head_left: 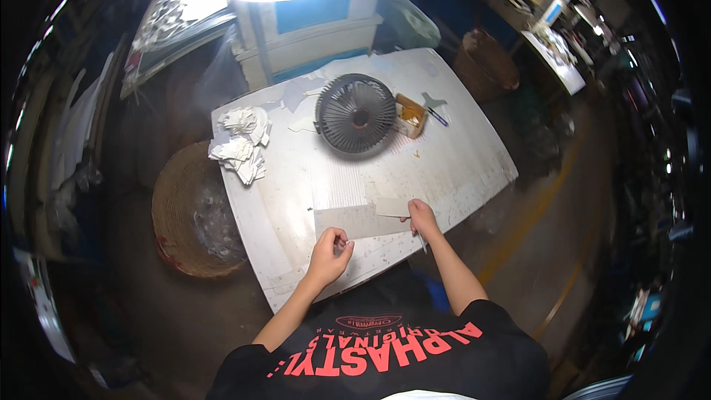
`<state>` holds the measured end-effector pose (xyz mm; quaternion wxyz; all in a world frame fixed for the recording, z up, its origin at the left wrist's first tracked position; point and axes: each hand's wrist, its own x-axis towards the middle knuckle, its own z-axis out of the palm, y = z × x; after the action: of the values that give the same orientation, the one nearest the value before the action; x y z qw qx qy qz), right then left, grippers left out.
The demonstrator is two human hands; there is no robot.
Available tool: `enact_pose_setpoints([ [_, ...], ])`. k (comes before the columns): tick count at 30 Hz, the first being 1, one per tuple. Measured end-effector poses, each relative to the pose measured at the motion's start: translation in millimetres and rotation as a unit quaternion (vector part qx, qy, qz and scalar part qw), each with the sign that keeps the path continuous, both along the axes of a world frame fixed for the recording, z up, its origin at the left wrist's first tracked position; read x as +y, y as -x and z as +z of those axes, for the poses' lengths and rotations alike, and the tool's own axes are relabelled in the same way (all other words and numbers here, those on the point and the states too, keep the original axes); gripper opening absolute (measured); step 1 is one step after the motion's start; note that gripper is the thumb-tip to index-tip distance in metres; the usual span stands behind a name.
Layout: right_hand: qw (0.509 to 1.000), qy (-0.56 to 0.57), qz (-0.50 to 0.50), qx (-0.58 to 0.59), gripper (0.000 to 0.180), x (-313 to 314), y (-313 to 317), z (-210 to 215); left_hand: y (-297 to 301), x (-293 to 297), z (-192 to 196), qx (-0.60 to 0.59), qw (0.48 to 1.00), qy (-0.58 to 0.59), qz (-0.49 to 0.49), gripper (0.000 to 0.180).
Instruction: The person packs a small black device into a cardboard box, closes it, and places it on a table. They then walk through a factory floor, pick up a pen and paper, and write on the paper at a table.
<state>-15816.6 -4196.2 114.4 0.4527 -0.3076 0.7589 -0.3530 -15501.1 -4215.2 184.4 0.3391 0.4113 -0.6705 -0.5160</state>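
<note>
because the left hand [330,253] is loosely curled, seemingly empty, the grey strip [344,221] just beyond it could slide if the right hand [422,218], pinching a small card [390,207], drags across.

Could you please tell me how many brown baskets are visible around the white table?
2: the near basket, left of the table; the far basket, by its far right corner. Others may be hidden in the dark.

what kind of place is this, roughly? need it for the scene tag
Probably a workshop or small factory floor, perhaps for garment work. Signs: a marked, worn worktable, piles of white pieces at its left edge, and a big basket beside it on the floor.
</note>
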Motion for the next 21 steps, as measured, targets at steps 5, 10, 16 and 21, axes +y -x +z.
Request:
enact_pose_setpoints([
  [5, 0.844, 0.095, 0.163, 0.502, 0.025, -32.6, 37.6, -23.4, 4.4, -16.2, 129.4, 0.127, 0.985, 0.102, 0.058, 0.033],
  [10, 0.806, 0.122, 0.192, 0.547, 0.02, -31.1, 25.5, -22.4, 21.4, -25.8, 228.8, 0.279, 0.868, 0.406, 0.068, 0.035],
  [16, 0.81, 0.142, 0.212, 0.528, 0.02, -29.0, 19.7, -7.9, 73.4, -7.6, 223.8, 0.27, 0.78, 0.557, 0.086, 0.032],
  [21, 0.804, 0.164, 0.216, 0.529, 0.02, -23.3, 19.8, -3.5, 127.4, 27.1, 217.3, 0.218, 0.775, 0.59, 0.056, 0.03],
])
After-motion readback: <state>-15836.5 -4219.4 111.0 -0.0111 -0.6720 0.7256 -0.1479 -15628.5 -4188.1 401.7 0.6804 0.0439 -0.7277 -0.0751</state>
